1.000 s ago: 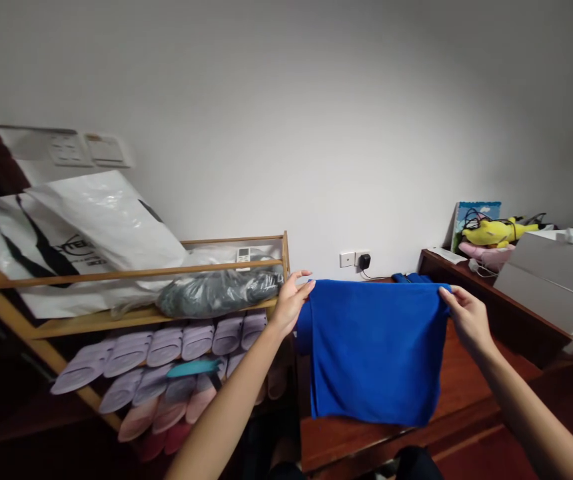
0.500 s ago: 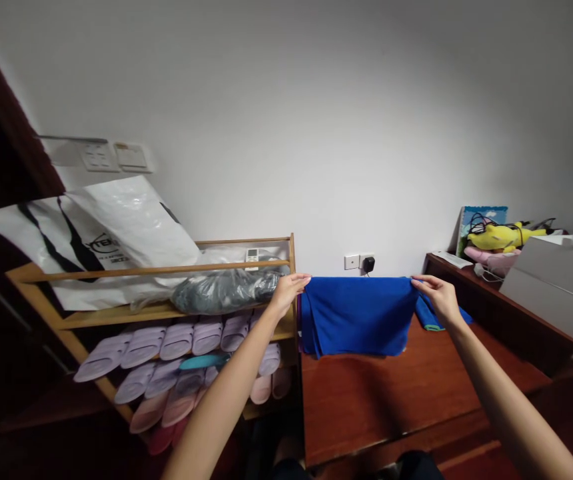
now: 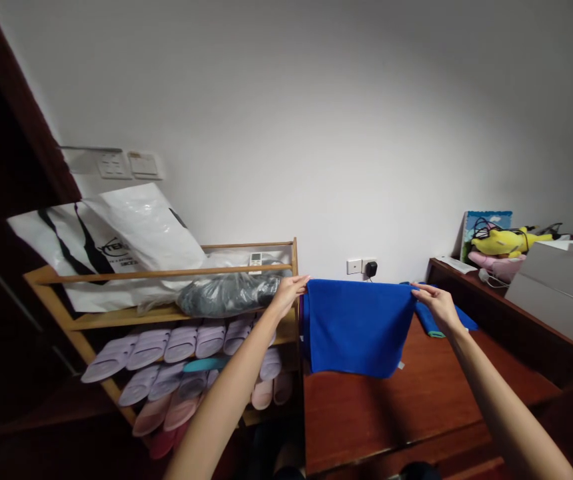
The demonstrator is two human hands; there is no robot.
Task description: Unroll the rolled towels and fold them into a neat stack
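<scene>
- Two upper corners of a bright blue, rectangular fabric cloth (image 3: 359, 327) are pinched, its top edge stretched nearly straight and the rest hanging down.
- The bare left hand (image 3: 290, 293) has its thumb and fingertips closed together on the upper left corner.
- The bare right hand (image 3: 435, 305) grips the upper right corner the same way — thumb and fingertips pressed together on the fabric.
- The cloth hangs over a glossy, reddish-brown wooden table (image 3: 356, 427); whether its lower edge touches the surface, I cannot tell. A small white fabric tag (image 3: 401, 365) shows at its lower right corner.
- Beside the right hand, partly hidden by it, a folded blue cloth with green edging (image 3: 428, 320) lies on the table.
- Near the left hand stands a light-brown wooden rack (image 3: 116, 275) — lilac plastic slippers (image 3: 146, 348) in rows below, a large white bag with black straps (image 3: 141, 223) on top.
- On the wall beyond the cloth, a black plug (image 3: 371, 269) sits in a white socket.
</scene>
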